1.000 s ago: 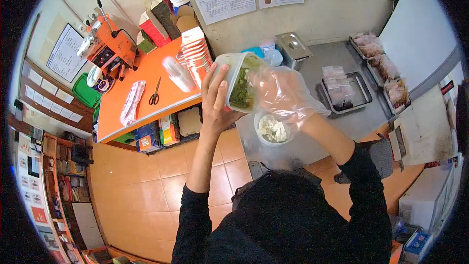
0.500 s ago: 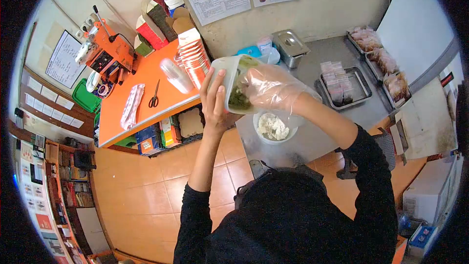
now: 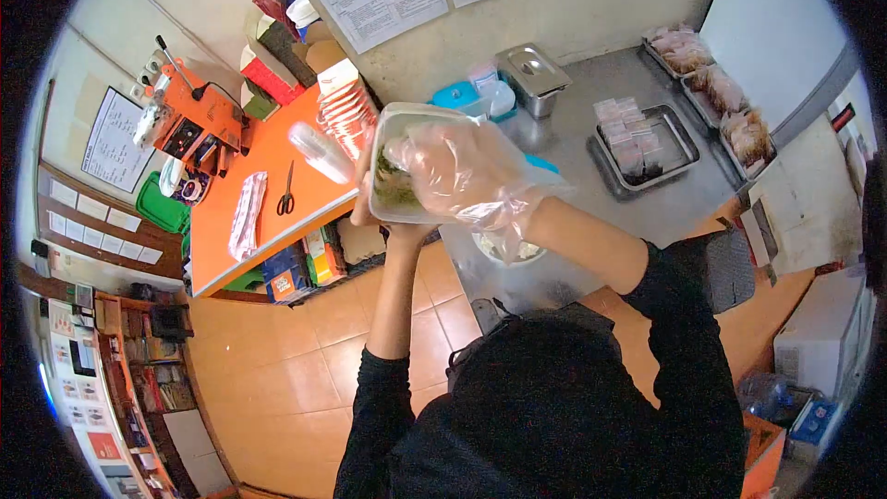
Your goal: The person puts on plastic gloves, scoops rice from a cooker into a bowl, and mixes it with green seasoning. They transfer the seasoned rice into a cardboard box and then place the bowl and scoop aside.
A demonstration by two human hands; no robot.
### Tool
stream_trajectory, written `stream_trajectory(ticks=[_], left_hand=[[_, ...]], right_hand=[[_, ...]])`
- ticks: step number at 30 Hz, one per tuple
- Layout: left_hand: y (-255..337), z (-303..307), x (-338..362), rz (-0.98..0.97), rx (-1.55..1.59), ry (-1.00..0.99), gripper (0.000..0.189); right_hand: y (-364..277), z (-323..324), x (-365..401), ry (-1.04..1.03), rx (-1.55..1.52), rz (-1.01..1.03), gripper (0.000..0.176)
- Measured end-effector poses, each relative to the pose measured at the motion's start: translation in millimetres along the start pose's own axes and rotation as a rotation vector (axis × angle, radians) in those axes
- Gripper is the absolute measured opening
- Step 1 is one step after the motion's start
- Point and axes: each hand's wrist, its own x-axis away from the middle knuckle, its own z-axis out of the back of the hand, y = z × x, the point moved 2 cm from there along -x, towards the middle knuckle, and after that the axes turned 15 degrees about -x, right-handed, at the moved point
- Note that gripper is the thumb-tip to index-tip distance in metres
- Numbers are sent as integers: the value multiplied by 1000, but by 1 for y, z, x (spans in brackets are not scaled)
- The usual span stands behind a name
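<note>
My left hand (image 3: 362,211) is closed around the left side and underside of a clear plastic container (image 3: 416,112), which is tilted so its inside faces me. Chopped green leaves (image 3: 395,188) lie in it. My right hand (image 3: 453,166), in a loose transparent plastic glove, reaches into the container. Its fingers look curled together among the greens, and I cannot make out what is between them. Below the gloved hand, a white bowl (image 3: 506,260) of white food stands on the metal table, mostly hidden by the glove and container.
On the metal table (image 3: 573,143) are a lidded steel container (image 3: 534,79), a blue box (image 3: 459,97) and a tray (image 3: 688,155) with small packets. Several filled trays line its right edge. Scissors (image 3: 287,192), plastic cups (image 3: 319,150) and an orange machine (image 3: 194,120) occupy the orange counter (image 3: 217,242).
The container and both hands have shifted left and slightly down in view. The container now opens more toward me, the right hand reaches over it, and the left fingers are less visible.
</note>
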Motion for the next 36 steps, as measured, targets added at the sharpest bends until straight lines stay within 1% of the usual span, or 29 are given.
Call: stream_trajectory(ticks=[2, 3, 4, 6, 7, 9, 10, 12, 13, 15, 16, 18, 19, 20, 22, 23, 24, 26, 27, 28, 30, 31, 32, 33, 34, 35, 36], left_hand=[[2, 1, 1, -6, 21, -14, 92], [2, 3, 2, -6, 27, -21, 93], [2, 3, 2, -12, 28, -25, 93], [4, 3, 4, -19, 47, -34, 93], [5, 1, 4, -17, 58, -40, 93], [6, -1, 3, -20, 70, -45, 93], [7, -2, 4, -20, 79, -47, 93], [8, -2, 5, -12, 89, -62, 93], [8, -1, 4, -10, 102, -67, 94], [8, -2, 3, -10, 132, -81, 94], [7, -1, 2, -7, 153, -90, 94], [5, 1, -4, -2, 202, -114, 94], [3, 2, -9, -1, 232, -127, 95], [2, 2, -14, -1, 263, -140, 95], [-3, 4, -18, -15, 286, -164, 95], [-7, 3, -15, -27, 284, -167, 95], [-10, 3, -13, -38, 282, -169, 96], [-14, 5, -12, -74, 274, -192, 97], [-15, 5, -12, -78, 280, -178, 97], [-12, 5, -14, -77, 282, -177, 97], [-9, 6, -15, -40, 232, -194, 99], [-8, 7, -16, -31, 213, -214, 101], [-7, 7, -17, -24, 194, -233, 102], [-12, 5, -11, -23, 261, -241, 103], [-14, 2, -11, -22, 327, -244, 103], [-18, -2, -15, -96, 415, -153, 103], [-21, -3, -16, -90, 409, -149, 103]], right_hand=[[11, -14, 3, -247, 156, -132, 16], [12, -15, 6, -190, 158, -55, 15], [15, -16, 8, -192, 155, -50, 15], [12, -11, 5, -276, 159, -76, 11], [9, -5, 5, -276, 157, -78, 11], [8, 3, 4, -321, 84, -192, 13], [8, 3, 3, -319, 89, -190, 13], [6, -2, 8, -85, 73, -205, 9], [9, -9, 11, -82, 75, -205, 9], [18, -25, 19, -252, 84, -212, 11], [17, -18, 18, -256, 85, -211, 11], [10, 5, 11, -297, 21, -137, 11], [11, 12, 6, -427, -26, -218, 13], [14, 5, 10, -433, -28, -216, 13], [21, -7, 20, -180, -234, -261, 18], [13, -4, 23, -203, -90, -225, 20], [12, -5, 28, -200, -89, -219, 20], [9, -7, 31, -326, 16, -326, 20], [6, -1, 34, -385, 60, -472, 18], [0, 6, 30, -385, 61, -473, 18], [-7, 16, 24, -307, 83, -417, 15], [-4, 14, 25, -307, 83, -417, 15], [-1, 10, 27, -349, 86, -367, 14], [1, 8, 27, -388, 89, -317, 13], [2, 11, 28, -385, 91, -314, 13], [4, 17, 31, -405, 132, -285, 13], [6, 19, 32, -431, 171, -257, 13]])
